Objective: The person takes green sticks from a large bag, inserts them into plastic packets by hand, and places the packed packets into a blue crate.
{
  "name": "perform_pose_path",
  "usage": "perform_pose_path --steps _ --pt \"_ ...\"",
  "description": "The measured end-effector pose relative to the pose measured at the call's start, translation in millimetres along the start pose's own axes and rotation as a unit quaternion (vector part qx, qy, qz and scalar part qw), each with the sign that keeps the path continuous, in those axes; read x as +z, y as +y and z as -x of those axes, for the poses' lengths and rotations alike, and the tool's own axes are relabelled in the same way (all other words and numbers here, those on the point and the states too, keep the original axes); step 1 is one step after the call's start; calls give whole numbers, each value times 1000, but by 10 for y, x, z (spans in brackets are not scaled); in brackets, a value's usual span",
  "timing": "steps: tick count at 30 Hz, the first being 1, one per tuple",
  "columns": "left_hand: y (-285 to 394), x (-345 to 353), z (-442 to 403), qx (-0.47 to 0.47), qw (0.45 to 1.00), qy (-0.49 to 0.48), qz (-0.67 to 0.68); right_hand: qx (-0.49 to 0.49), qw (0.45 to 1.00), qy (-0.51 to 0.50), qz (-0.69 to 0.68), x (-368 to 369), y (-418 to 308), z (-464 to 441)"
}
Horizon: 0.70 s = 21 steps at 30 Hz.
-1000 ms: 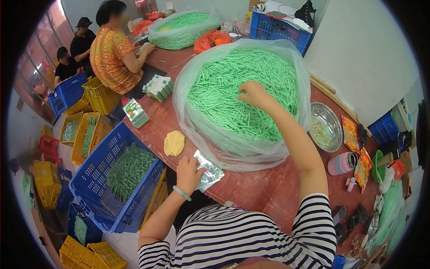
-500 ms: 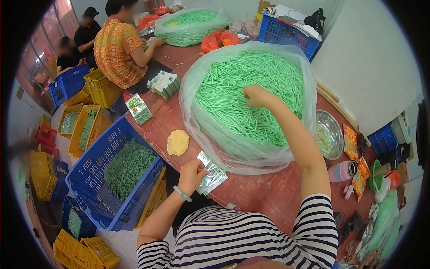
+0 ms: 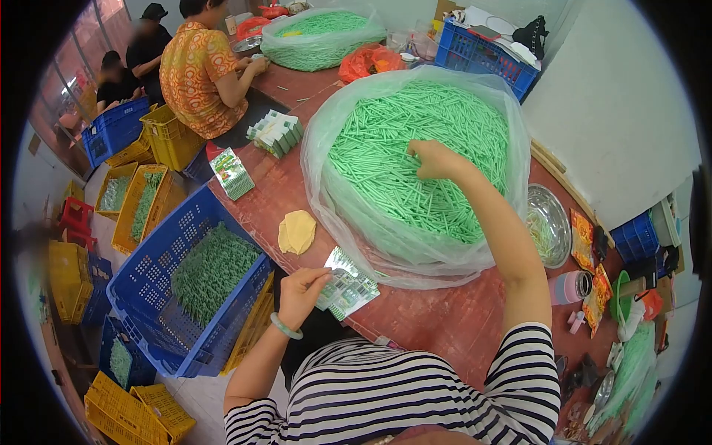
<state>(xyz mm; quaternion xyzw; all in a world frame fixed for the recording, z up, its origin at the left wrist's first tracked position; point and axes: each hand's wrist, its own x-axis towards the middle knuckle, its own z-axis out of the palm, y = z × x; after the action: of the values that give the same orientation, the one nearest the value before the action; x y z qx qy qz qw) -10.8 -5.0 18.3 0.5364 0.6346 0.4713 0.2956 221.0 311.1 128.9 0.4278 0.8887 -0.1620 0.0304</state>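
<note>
My left hand (image 3: 298,297), with a pale bangle at the wrist, pinches the left edge of a shiny silver and green packet (image 3: 353,291) at the table's near edge. Reaching across, my right hand (image 3: 436,159) is at the heap of thin green sticks (image 3: 415,200) with its fingers bent and apart. Nothing shows between them. The sticks fill a big clear plastic bag (image 3: 326,200) with its mouth spread wide. A folded yellow cloth (image 3: 297,231) lies just beyond my left hand.
Stacked printed packets (image 3: 232,175) and bundled packets (image 3: 275,133) stand on the red table (image 3: 259,204). To the left, a blue crate (image 3: 159,259) holds green-filled packs. At right are a metal bowl (image 3: 558,222) and a pink bottle (image 3: 569,288). A person in orange (image 3: 196,81) sits at far left.
My left hand has shifted left to the packet's edge, uncovering more of it. My right hand has moved slightly right and its fingers have parted. The view has shifted a little.
</note>
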Motion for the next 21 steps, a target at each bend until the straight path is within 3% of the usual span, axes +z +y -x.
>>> perform_pose_path --steps 5,10,16,19,21 --pt "129 -99 -25 -114 971 -55 205 -4 1000 6 -26 -20 105 12" --pt "35 -45 -97 -199 895 -93 387 -19 999 -15 34 1 81 5" --pt "135 -52 -195 -285 767 -118 563 -10 999 47 -20 34 339 4" --pt "223 -64 -209 -284 761 -127 569 -28 995 81 -55 66 410 36" --pt "245 -65 -222 -277 775 -137 552 3 997 38 -62 -53 342 107"
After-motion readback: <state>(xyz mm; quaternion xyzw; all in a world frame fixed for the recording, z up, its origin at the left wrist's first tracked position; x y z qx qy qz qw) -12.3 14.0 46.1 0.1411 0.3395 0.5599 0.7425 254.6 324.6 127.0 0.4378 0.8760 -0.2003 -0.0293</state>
